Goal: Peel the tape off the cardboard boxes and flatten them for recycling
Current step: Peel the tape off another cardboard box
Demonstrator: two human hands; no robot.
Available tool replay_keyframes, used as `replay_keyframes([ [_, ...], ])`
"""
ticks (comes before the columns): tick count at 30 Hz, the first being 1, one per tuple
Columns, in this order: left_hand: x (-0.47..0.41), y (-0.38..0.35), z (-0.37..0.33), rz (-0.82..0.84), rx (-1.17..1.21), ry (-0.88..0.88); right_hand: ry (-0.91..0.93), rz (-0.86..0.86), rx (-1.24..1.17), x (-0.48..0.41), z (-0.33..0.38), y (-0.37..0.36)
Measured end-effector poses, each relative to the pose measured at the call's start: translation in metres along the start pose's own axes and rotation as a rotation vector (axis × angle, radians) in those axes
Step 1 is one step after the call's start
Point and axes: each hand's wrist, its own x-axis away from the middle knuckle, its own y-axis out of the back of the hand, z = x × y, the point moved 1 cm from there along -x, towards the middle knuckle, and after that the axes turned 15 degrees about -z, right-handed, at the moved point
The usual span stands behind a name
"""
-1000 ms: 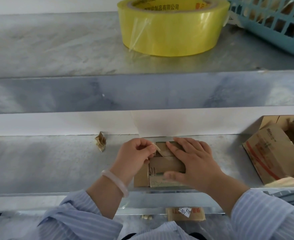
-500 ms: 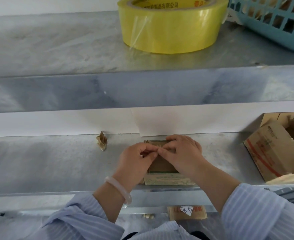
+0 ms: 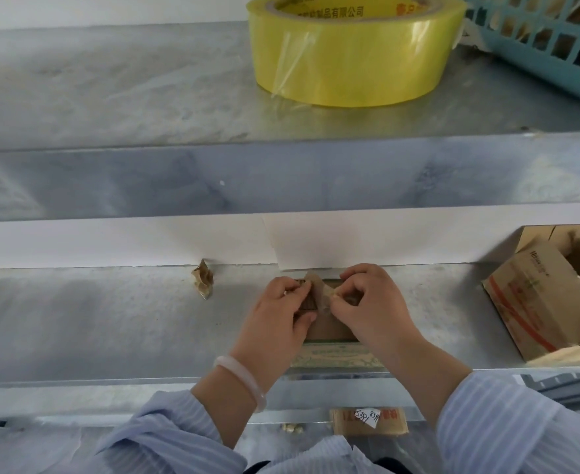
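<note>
Nearest to me are the two striped blue sleeves (image 3: 165, 436), and between them, on a level below, a scrap of cardboard with a handwritten white label (image 3: 367, 420). A pale bracelet (image 3: 244, 378) sits on the left wrist.

Just past that, at the front edge of the lower shelf (image 3: 110, 319) and about midway along it, stands the small cardboard box (image 3: 329, 331). Both hands are on it. The left hand (image 3: 274, 316) grips the box, its fingers curled over the far left part and its thumb lying on top. The right hand (image 3: 374, 302) has its thumb and forefinger pinched on a brownish tape strip (image 3: 317, 289), which stands up off the top of the box between the two hands.

Toward the back edge of the same shelf, left of the hands, lies a crumpled wad of tape (image 3: 203, 282). At the right end a larger cardboard box (image 3: 538, 302) with red stripes is tilted, its flaps open.

Farther off, on the upper shelf (image 3: 110, 90), a fat yellow tape roll (image 3: 350, 59) lies flat. A blue plastic basket (image 3: 548, 46) stands just beside it, in the far right corner.
</note>
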Motion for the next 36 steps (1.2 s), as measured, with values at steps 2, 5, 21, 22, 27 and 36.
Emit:
replay_keyframes([
  [2,0.000,0.001,0.001,0.005,-0.009,0.012,0.026,0.012,0.005,0.000,-0.001,0.002],
  [5,-0.004,0.004,0.004,0.016,-0.027,0.058,0.037,0.014,0.024,-0.001,-0.002,0.003],
  [21,-0.003,-0.006,0.001,0.084,-0.308,-0.090,-0.249,-0.164,-0.243,0.006,-0.007,0.022],
  [22,-0.003,-0.006,0.000,0.087,-0.313,-0.111,-0.240,-0.154,-0.227,0.005,-0.008,0.022],
  [27,-0.003,-0.009,-0.005,0.170,-0.406,-0.117,-0.236,-0.141,-0.184,0.005,-0.011,0.021],
  [36,-0.003,-0.013,-0.011,0.160,-0.561,-0.125,-0.110,-0.273,-0.217,0.011,-0.018,0.021],
])
